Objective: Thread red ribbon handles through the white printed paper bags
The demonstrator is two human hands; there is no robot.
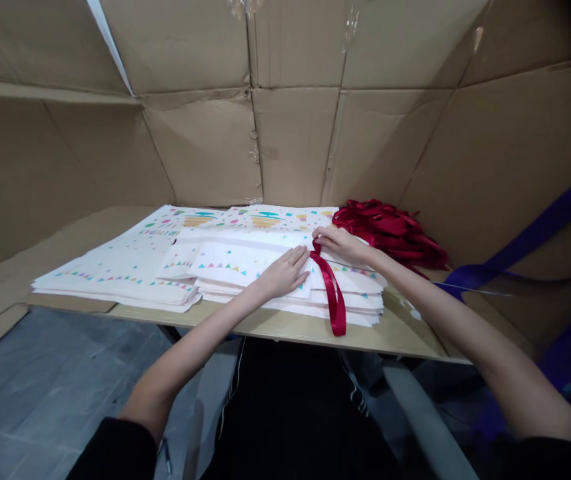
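My left hand [285, 272] lies flat, fingers stretched out, on a folded white printed sheet [235, 257] with coloured triangles along its edge. Just right of it, my right hand [338, 243] pinches the upper part of a dark red ribbon [332, 293]. The ribbon's looped end hangs over the front of the stack. Under the folded sheet lies a pile of similar white sheets [360, 303]. Whether these are paper or cloth I cannot tell.
To the left lies another stack of printed white sheets [115, 267]. A heap of red ribbons [390, 230] sits at the back right, and purple ribbon [515, 257] hangs beyond it. Cardboard walls [290, 140] surround the table [245, 327].
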